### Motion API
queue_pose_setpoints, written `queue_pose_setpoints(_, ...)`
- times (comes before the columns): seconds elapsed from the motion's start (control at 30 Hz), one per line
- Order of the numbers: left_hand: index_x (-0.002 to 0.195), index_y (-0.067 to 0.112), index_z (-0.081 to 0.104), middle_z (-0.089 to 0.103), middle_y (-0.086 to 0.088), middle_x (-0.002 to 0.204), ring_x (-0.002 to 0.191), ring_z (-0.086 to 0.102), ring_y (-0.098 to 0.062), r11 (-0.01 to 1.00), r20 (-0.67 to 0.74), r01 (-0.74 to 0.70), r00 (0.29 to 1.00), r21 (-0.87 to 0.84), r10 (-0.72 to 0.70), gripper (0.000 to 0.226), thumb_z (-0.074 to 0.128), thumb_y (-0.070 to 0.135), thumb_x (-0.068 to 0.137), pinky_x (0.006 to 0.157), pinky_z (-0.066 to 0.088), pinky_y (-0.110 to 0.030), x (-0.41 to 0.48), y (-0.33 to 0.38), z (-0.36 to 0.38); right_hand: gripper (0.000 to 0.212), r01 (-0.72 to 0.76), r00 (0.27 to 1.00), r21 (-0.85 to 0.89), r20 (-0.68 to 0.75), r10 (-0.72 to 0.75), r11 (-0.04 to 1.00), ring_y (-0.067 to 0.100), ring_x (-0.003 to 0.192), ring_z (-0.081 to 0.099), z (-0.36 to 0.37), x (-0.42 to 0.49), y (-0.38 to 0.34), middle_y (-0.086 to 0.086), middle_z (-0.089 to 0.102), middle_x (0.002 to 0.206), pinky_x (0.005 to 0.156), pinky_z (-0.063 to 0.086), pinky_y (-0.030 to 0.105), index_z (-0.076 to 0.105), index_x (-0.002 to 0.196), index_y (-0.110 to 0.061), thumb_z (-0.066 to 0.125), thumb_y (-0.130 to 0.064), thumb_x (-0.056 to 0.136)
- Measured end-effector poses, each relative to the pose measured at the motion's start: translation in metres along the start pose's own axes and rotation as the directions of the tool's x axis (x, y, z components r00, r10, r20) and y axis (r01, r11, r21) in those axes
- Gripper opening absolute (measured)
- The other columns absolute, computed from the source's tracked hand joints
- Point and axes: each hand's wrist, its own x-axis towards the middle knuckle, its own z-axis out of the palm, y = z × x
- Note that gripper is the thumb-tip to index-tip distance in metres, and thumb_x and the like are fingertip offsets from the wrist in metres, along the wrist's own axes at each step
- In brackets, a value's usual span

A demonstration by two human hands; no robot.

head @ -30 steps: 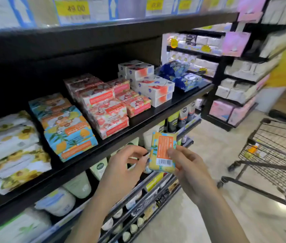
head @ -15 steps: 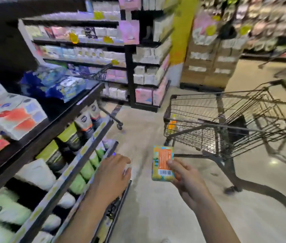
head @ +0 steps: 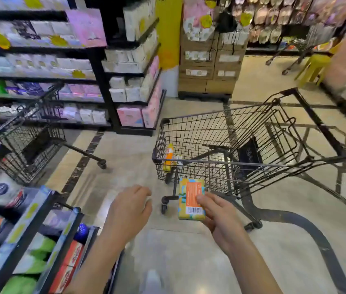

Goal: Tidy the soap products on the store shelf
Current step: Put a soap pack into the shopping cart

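View swung from the shelf [head: 19,234] to the aisle. My right hand [head: 218,211] pinches the orange soap pack [head: 191,198] (barcode up) near the shopping cart [head: 252,164]. My left hand [head: 129,209], off the pack now, hangs loosely curled and empty. Likely a misfit being removed.

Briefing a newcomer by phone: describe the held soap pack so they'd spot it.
Start at the black shopping cart mid-aisle. Before its near-left corner, the right hand holds a soap pack: yellow, orange panel with barcode, the only product in hand.
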Motion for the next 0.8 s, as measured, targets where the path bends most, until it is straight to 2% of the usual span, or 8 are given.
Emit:
queue_pose_setpoints(0.07,0.107,0.017,0.072,0.069,0.002,0.105,0.094,0.066,-0.028,0.999,-0.013,-0.023,1.0,-0.028,0.022,0.021,0.06,0.026,0.093,0.079,0.057,-0.044,0.039,-0.009,0.01,0.017,0.004,1.0,-0.012,-0.017,-0.004,1.0,0.019,0.082,0.075,0.001,0.034,-0.012,0.015,0.078,0.104,0.073,0.061,0.031,0.072,0.109,-0.004,0.068,-0.008,0.093)
queue_pose_setpoints(0.2,0.102,0.013,0.074,0.07,-0.002,0.099,0.082,0.068,-0.03,0.998,-0.046,-0.064,0.997,-0.002,0.064,0.013,0.071,0.014,0.089,0.072,0.058,-0.042,0.132,-0.032,0.034,0.016,0.017,0.998,-0.025,-0.06,-0.019,1.0,0.018,0.079,0.075,0.01,0.119,-0.036,0.014,0.078,0.101,0.066,0.062,0.027,0.072,0.109,-0.003,0.068,-0.006,0.093)
queue_pose_setpoints(0.3,0.097,0.012,0.073,0.07,-0.003,0.094,0.075,0.067,-0.031,0.998,-0.047,-0.057,0.997,0.022,0.058,0.016,0.061,0.02,0.091,0.067,0.057,-0.04,0.206,-0.049,0.05,0.015,0.008,0.994,-0.042,-0.108,-0.012,0.999,0.015,0.071,0.074,0.025,0.191,-0.051,0.01,0.079,0.095,0.058,0.058,0.024,0.07,0.108,-0.003,0.068,-0.003,0.093)
queue_pose_setpoints(0.37,0.093,0.012,0.071,0.069,-0.003,0.09,0.074,0.066,-0.032,0.999,-0.013,-0.043,0.999,0.008,0.044,0.019,0.058,0.025,0.09,0.066,0.057,-0.04,0.249,-0.062,0.061,0.017,-0.025,0.989,-0.053,-0.148,0.017,0.998,0.016,0.071,0.074,0.035,0.235,-0.058,0.01,0.078,0.095,0.059,0.058,0.025,0.069,0.108,-0.005,0.069,-0.002,0.092)
queue_pose_setpoints(0.47,0.103,0.012,0.071,0.07,-0.005,0.099,0.084,0.066,-0.032,0.999,0.07,0.038,0.997,-0.013,-0.037,0.013,0.069,0.019,0.092,0.071,0.055,-0.041,0.312,-0.083,0.082,0.02,-0.089,0.981,-0.048,-0.176,0.079,0.995,0.018,0.076,0.074,0.043,0.299,-0.064,0.012,0.078,0.098,0.067,0.061,0.029,0.069,0.111,-0.004,0.069,-0.001,0.092)
queue_pose_setpoints(0.67,0.138,0.014,0.057,0.063,-0.008,0.13,0.113,0.064,-0.032,0.984,0.292,0.167,0.946,-0.063,-0.142,0.041,0.061,0.029,0.099,0.09,0.055,-0.047,0.412,-0.116,0.138,0.03,-0.215,0.937,-0.081,-0.299,0.182,0.973,0.023,0.087,0.073,0.034,0.411,-0.065,0.016,0.078,0.104,0.088,0.055,0.04,0.064,0.121,0.001,0.07,-0.003,0.092)
queue_pose_setpoints(0.73,0.144,0.014,0.05,0.059,-0.009,0.137,0.119,0.061,-0.032,0.973,0.345,0.221,0.92,-0.07,-0.184,0.048,0.058,0.032,0.101,0.092,0.054,-0.046,0.434,-0.123,0.158,0.035,-0.264,0.914,-0.089,-0.342,0.219,0.96,0.025,0.096,0.072,0.024,0.443,-0.062,0.015,0.077,0.108,0.098,0.052,0.043,0.064,0.125,0.003,0.072,-0.005,0.091)
queue_pose_setpoints(0.8,0.148,0.014,0.045,0.056,-0.011,0.139,0.123,0.058,-0.033,0.965,0.383,0.252,0.9,-0.066,-0.208,0.053,0.058,0.034,0.101,0.09,0.052,-0.045,0.455,-0.133,0.18,0.031,-0.3,0.891,-0.091,-0.383,0.245,0.95,0.027,0.102,0.07,0.013,0.476,-0.056,0.013,0.077,0.108,0.103,0.049,0.044,0.067,0.121,0.0,0.073,-0.006,0.091)
